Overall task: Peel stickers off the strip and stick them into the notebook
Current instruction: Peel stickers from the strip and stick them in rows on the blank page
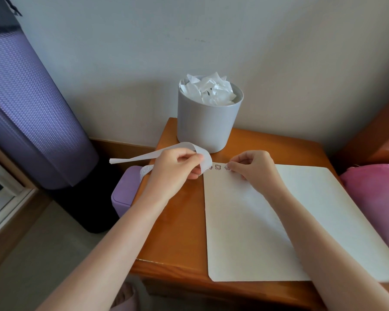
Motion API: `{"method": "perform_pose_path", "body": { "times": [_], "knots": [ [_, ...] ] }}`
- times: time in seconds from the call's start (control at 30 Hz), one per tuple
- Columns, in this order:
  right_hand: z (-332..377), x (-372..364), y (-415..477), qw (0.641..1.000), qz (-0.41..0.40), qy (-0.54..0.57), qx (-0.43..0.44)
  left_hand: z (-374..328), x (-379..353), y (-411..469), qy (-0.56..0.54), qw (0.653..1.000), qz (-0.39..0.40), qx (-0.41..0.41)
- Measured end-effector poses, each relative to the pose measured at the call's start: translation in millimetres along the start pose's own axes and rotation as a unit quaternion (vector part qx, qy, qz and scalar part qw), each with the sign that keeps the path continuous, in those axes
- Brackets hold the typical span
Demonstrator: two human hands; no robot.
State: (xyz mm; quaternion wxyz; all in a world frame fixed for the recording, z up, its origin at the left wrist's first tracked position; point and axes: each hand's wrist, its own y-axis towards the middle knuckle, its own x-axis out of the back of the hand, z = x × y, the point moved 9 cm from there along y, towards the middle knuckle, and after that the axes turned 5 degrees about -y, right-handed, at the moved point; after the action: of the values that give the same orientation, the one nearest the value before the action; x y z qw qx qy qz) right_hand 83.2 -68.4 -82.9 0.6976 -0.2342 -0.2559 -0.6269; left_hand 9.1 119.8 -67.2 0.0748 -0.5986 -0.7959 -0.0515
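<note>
Left hand: your left hand [177, 168] has its fingers curled round the sticker strip [202, 157] and pinches it just off the 10 o'clock corner of the notebook.
Right hand: your right hand [254, 167] has its fingers curled, with thumb and forefinger tips down on the end sticker [227, 168]. It looks like a pinch as the sticker goes onto the paper.
Strip: it loops up over your left hand, and the loose tail runs out toward 9 o'clock, clear of the table. A lower length with a printed sticker on it drops toward the lilac box [126, 194] at the table's 9 o'clock edge.
Notebook: the open notebook [267, 221] lies flat on the wooden table [180, 221] and fills its 3 o'clock half.
Done: a short row of placed stickers [217, 167] starts at the page's 11 o'clock corner. You can see about three, counting the end one, and the first is half hidden by the strip.
Left: the rest of the top row and all the page below it are bare. There is more strip to peel, so you're early in the task.
Bin: the grey bin [209, 122] at the table's 12 o'clock is heaped with crumpled white paper, probably spent backing.
Next: press the end sticker flat, then peel another.
</note>
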Motion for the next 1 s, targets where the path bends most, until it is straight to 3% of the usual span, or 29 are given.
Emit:
{"method": "perform_pose_path", "body": {
  "times": [0.83,1.0],
  "knots": [
    [-2.1,2.2,0.2,0.998,-0.020,-0.048,0.030,-4.0,-2.2,-1.3,-0.017,1.000,0.007,-0.011],
    [3.2,7.8,-5.2,0.999,-0.007,0.031,0.040,-6.8,-7.0,-1.7,-0.034,0.999,0.020,-0.024]
  ]
}}
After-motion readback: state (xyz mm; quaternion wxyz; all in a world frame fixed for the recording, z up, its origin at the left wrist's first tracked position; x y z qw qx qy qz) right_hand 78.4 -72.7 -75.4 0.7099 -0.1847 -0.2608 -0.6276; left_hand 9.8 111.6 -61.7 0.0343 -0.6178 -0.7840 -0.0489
